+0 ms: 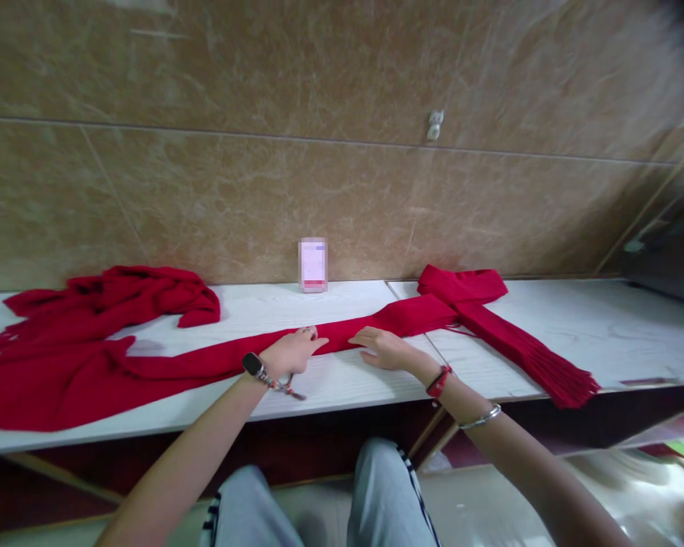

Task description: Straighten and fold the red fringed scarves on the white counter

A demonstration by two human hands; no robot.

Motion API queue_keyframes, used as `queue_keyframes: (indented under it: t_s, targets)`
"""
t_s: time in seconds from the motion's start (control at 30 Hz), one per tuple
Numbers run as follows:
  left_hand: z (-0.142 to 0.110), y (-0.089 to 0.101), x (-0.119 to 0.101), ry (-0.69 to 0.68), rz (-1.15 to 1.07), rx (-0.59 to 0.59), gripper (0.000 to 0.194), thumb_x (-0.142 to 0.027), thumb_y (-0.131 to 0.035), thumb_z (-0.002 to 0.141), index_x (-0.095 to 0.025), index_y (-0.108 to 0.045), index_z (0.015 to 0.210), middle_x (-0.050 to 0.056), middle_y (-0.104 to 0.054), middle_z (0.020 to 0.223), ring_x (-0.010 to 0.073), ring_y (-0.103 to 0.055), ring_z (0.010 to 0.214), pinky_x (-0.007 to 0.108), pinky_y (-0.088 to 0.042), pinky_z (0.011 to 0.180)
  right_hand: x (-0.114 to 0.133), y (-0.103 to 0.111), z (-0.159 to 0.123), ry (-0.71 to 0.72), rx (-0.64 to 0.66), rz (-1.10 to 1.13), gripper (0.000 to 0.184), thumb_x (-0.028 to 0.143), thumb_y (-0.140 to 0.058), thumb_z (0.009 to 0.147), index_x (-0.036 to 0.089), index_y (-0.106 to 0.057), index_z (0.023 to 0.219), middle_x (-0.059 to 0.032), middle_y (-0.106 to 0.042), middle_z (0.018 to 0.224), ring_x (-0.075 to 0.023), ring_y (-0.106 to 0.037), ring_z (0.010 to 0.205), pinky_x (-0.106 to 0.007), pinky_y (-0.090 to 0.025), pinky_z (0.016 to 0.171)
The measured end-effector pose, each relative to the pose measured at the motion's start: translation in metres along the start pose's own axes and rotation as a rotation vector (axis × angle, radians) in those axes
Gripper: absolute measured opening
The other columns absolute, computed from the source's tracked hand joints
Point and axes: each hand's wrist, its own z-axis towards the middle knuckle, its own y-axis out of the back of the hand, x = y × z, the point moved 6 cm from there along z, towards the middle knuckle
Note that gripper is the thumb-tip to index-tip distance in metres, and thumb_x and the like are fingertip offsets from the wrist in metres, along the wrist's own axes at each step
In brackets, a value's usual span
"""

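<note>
A long red scarf (194,363) lies across the white tabletop, folded into a narrow strip through the middle. My left hand (292,352) rests on that strip, thumb stretched to the right and apart from the bent fingers. Just to its right, my right hand (388,351) touches the same strip with its fingers stretched out over the cloth. At the right the scarf doubles back on itself, and its fringed end (570,380) hangs slightly over the front edge. Toward the left the cloth spreads wide and loose.
A bunched red cloth (148,296) lies at the back left; whether it joins the scarf is unclear. A phone with a blurred screen (313,266) leans upright against the tiled wall (233,190). A small white hook (435,125) is on the wall. My knees are below the front edge.
</note>
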Motion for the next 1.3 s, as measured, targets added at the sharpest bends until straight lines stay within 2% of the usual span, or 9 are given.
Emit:
queue_keyframes:
  t_s: [0.2, 0.33, 0.4, 0.53, 0.7, 0.83, 0.97, 1.13, 1.3]
  targets:
    - [-0.01, -0.001, 0.008, -0.071, -0.013, -0.111, 0.066, 0.007, -0.036, 0.066, -0.02, -0.047, 0.125, 0.008, -0.049, 0.112, 0.0175, -0.048, 0.1, 0.026, -0.04, 0.087, 0.002, -0.011, 0.021, -0.001, 0.103, -0.01, 0.047, -0.002, -0.038, 0.071, 0.014, -0.059, 0.11, -0.0114, -0.062, 0.104, -0.0184, -0.057, 0.095, -0.031, -0.046, 0.082]
    - [-0.011, 0.004, 0.007, -0.089, -0.061, -0.119, 0.048, -0.01, -0.045, 0.075, -0.016, -0.049, 0.123, 0.009, -0.05, 0.114, 0.0193, -0.049, 0.101, 0.027, -0.039, 0.09, 0.0, -0.01, 0.02, -0.006, 0.033, 0.028, 0.046, 0.001, -0.04, 0.073, 0.014, -0.056, 0.114, -0.0121, -0.06, 0.108, -0.0186, -0.056, 0.096, -0.031, -0.046, 0.081]
    - [-0.01, 0.005, 0.006, -0.099, -0.047, -0.115, 0.047, -0.014, -0.047, 0.076, -0.015, -0.048, 0.123, 0.01, -0.051, 0.113, 0.0206, -0.051, 0.099, 0.029, -0.04, 0.088, 0.001, -0.009, 0.02, 0.015, -0.006, 0.037, 0.044, 0.004, -0.042, 0.075, 0.014, -0.054, 0.116, -0.0119, -0.06, 0.107, -0.0187, -0.056, 0.096, -0.032, -0.046, 0.081]
    - [-0.006, 0.002, 0.006, -0.104, 0.027, -0.092, 0.053, 0.001, -0.039, 0.072, -0.018, -0.05, 0.12, 0.008, -0.054, 0.107, 0.0183, -0.053, 0.094, 0.026, -0.042, 0.082, 0.001, -0.009, 0.023, 0.029, -0.02, 0.03, 0.037, 0.012, -0.042, 0.08, 0.016, -0.055, 0.115, -0.0106, -0.062, 0.103, -0.0186, -0.057, 0.093, -0.032, -0.046, 0.079]
    - [-0.003, 0.002, 0.012, -0.06, 0.012, -0.141, 0.053, 0.004, -0.038, 0.071, -0.019, -0.05, 0.118, 0.008, -0.055, 0.108, 0.0175, -0.053, 0.096, 0.026, -0.042, 0.083, 0.002, -0.011, 0.029, 0.081, -0.042, 0.102, 0.041, 0.025, -0.053, 0.079, 0.019, -0.052, 0.119, -0.0091, -0.062, 0.103, -0.0189, -0.056, 0.094, -0.032, -0.045, 0.081]
    - [-0.006, 0.001, 0.017, -0.01, -0.033, -0.234, 0.046, 0.002, -0.039, 0.074, -0.014, -0.053, 0.114, 0.007, -0.056, 0.108, 0.016, -0.052, 0.099, 0.026, -0.039, 0.091, 0.002, -0.018, 0.032, 0.098, -0.102, 0.031, 0.037, 0.017, -0.049, 0.08, 0.016, -0.054, 0.116, -0.0103, -0.062, 0.102, -0.0192, -0.056, 0.094, -0.033, -0.044, 0.083]
    - [-0.012, -0.002, 0.018, 0.033, -0.013, -0.308, 0.028, -0.012, -0.043, 0.084, -0.015, -0.056, 0.108, 0.006, -0.056, 0.108, 0.0158, -0.052, 0.098, 0.027, -0.041, 0.088, -0.001, -0.024, 0.035, 0.084, -0.103, -0.08, 0.031, 0.007, -0.045, 0.08, 0.014, -0.059, 0.106, -0.0099, -0.063, 0.094, -0.0181, -0.057, 0.087, -0.032, -0.044, 0.08]
    - [-0.015, -0.005, 0.016, 0.019, 0.068, -0.311, 0.023, -0.019, -0.04, 0.09, -0.016, -0.056, 0.107, 0.006, -0.058, 0.104, 0.0146, -0.055, 0.092, 0.026, -0.044, 0.082, -0.003, -0.023, 0.037, 0.042, -0.06, -0.142, 0.021, 0.011, -0.044, 0.085, 0.013, -0.064, 0.088, -0.0077, -0.063, 0.079, -0.0164, -0.057, 0.076, -0.027, -0.044, 0.071]
    - [-0.013, -0.006, 0.02, 0.041, 0.095, -0.33, 0.026, -0.02, -0.037, 0.092, -0.015, -0.055, 0.11, 0.007, -0.062, 0.103, 0.0159, -0.057, 0.094, 0.028, -0.043, 0.085, -0.01, -0.025, 0.035, -0.012, -0.073, -0.13, 0.017, 0.013, -0.046, 0.086, 0.014, -0.063, 0.09, -0.0079, -0.065, 0.082, -0.0169, -0.058, 0.078, -0.027, -0.043, 0.072]
